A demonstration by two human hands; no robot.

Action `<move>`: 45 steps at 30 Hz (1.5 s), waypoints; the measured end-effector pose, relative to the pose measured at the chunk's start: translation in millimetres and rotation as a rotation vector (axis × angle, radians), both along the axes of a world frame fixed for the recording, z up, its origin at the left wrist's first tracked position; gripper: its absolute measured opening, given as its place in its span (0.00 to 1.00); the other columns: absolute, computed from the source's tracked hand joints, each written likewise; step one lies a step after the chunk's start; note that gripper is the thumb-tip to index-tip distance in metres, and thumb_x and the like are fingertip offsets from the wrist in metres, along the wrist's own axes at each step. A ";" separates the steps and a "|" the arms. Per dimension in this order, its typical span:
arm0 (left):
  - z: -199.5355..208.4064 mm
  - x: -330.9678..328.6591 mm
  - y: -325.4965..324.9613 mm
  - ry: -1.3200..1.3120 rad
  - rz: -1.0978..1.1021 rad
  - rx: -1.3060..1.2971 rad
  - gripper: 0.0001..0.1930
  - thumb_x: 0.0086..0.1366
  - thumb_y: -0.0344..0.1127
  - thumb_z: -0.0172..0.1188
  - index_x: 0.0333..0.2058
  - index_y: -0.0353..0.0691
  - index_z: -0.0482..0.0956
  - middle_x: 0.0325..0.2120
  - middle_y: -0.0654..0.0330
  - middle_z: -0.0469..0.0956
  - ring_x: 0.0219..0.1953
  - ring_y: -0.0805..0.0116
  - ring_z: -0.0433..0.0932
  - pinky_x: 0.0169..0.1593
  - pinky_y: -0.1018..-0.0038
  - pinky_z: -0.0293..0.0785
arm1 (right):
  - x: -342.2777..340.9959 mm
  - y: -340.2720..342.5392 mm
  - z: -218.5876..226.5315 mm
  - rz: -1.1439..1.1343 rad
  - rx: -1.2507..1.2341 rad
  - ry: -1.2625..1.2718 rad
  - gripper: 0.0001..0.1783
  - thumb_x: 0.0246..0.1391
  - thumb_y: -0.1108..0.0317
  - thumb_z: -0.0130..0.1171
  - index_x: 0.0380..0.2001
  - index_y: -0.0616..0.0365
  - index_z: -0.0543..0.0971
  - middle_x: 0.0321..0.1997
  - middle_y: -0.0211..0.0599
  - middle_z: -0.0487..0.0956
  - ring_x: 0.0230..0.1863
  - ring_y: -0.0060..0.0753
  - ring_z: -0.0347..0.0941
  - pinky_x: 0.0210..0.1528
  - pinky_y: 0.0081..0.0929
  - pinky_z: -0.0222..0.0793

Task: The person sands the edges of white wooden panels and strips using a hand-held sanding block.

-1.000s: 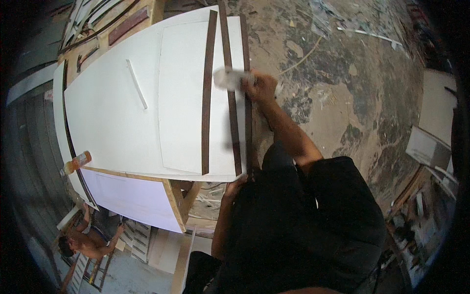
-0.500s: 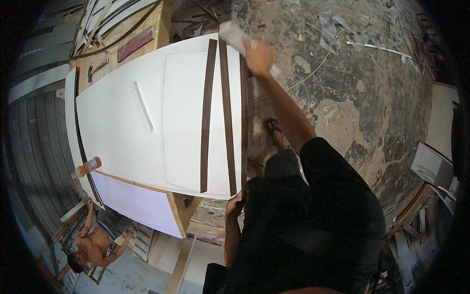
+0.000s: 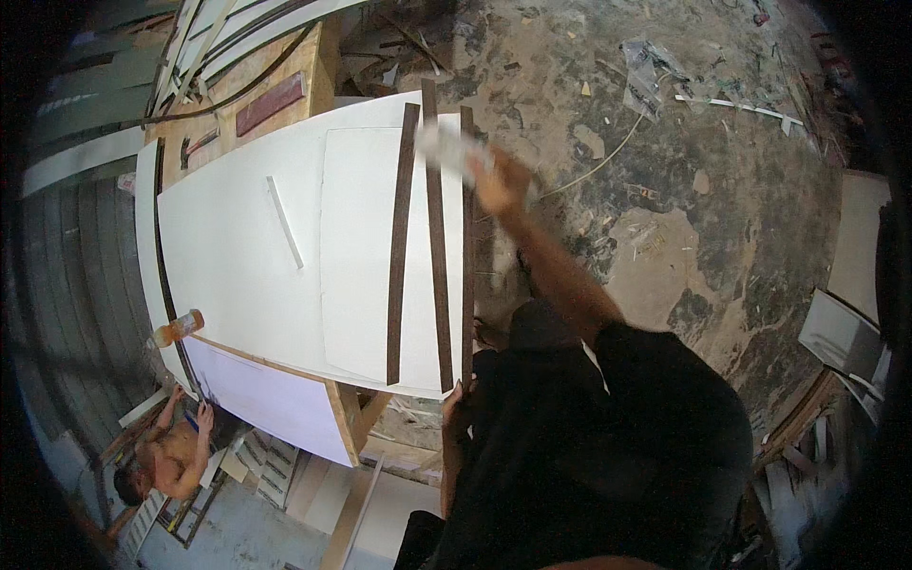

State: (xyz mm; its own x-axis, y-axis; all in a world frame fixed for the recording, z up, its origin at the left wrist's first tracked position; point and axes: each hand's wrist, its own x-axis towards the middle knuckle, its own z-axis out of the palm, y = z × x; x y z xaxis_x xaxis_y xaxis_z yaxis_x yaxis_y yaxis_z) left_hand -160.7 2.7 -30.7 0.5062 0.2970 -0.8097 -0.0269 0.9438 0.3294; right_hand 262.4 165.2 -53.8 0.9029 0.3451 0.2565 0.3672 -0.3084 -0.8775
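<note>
My right hand [image 3: 499,185] is closed round a whitish, roughly block-shaped object [image 3: 446,147], blurred by motion, held over the far end of the dark brown strips. Below it, a dark strip [image 3: 466,247] runs along the right edge of the white panel [image 3: 237,228]. At the near end of that strip my left hand [image 3: 457,407] has its fingers closed on the strip's end, partly hidden by my dark clothing. Two more dark strips, one slanting [image 3: 436,237] and one farther left [image 3: 401,256], lie on the panel.
A thin white stick [image 3: 284,222] lies on the panel. Beyond are a hammer [image 3: 198,143] and a maroon block [image 3: 270,104]. A bottle of orange liquid [image 3: 179,328] lies near the left edge. Another person [image 3: 173,456] works at lower left. Scraps litter the floor [image 3: 665,237].
My right hand has moved nearer along the edge strip with the whitish object. My left hand stays at the strip's near end. The other person's hands have come together at the panel's far-left corner.
</note>
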 end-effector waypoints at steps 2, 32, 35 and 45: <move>8.9 19.9 13.0 0.055 -0.062 0.021 0.24 0.66 0.50 0.48 0.48 0.34 0.72 0.42 0.60 0.74 0.39 0.66 0.73 0.46 0.73 0.66 | 67.7 31.1 9.8 0.028 -0.171 0.026 0.28 0.51 0.41 0.53 0.31 0.59 0.77 0.29 0.52 0.77 0.33 0.54 0.75 0.35 0.45 0.67; -2.0 4.7 -0.3 0.078 -0.174 0.301 0.20 0.68 0.43 0.49 0.51 0.33 0.67 0.46 0.53 0.73 0.47 0.62 0.71 0.52 0.70 0.67 | -179.0 -111.4 -35.4 0.072 -0.192 0.061 0.27 0.54 0.44 0.51 0.26 0.61 0.74 0.22 0.43 0.73 0.27 0.46 0.71 0.31 0.38 0.66; -37.9 -3.4 -3.8 -0.049 -0.188 0.352 0.20 0.68 0.44 0.49 0.51 0.34 0.67 0.46 0.54 0.73 0.47 0.62 0.72 0.51 0.70 0.70 | -286.2 -178.2 16.7 0.044 -0.152 0.096 0.29 0.48 0.39 0.54 0.29 0.60 0.76 0.26 0.46 0.76 0.30 0.49 0.74 0.32 0.42 0.66; -23.5 -24.9 5.0 -0.208 -0.066 0.247 0.34 0.64 0.62 0.43 0.50 0.33 0.66 0.45 0.52 0.71 0.43 0.60 0.74 0.44 0.65 0.72 | -292.3 -186.9 12.4 -0.049 -0.087 0.386 0.29 0.53 0.40 0.49 0.26 0.61 0.76 0.27 0.48 0.77 0.28 0.53 0.73 0.30 0.43 0.66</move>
State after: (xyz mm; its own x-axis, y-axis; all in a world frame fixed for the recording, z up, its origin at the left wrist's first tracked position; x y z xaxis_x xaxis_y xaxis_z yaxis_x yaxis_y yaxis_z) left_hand -185.5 7.7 -54.2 0.6780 0.4326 -0.5943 -0.0588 0.8379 0.5427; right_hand -29.9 -21.7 -41.4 0.9432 0.3043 -0.1334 -0.0018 -0.3967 -0.9180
